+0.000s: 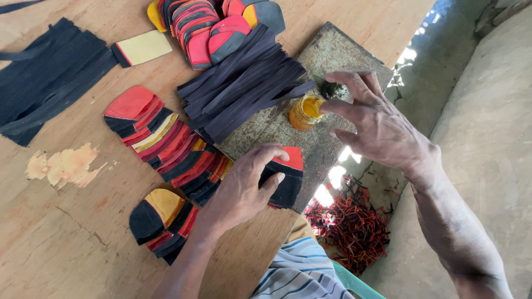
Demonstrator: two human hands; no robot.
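My left hand [244, 185] presses down on a red and black rounded sole-shaped piece [289, 178] lying on a grey stone slab [332, 55]. My right hand [377, 124] hovers over the slab with fingers spread, its fingertips beside a small jar of yellow glue [305, 111] and a dark lump [331, 88] next to it. Nothing is in the right hand.
A pile of dark strips [244, 83] lies across the slab's left side. Fanned rows of red, black and yellow cut pieces [166, 144] cover the wooden table [66, 243]. More dark strips [47, 77] lie far left. Red and black scraps [352, 224] litter the floor.
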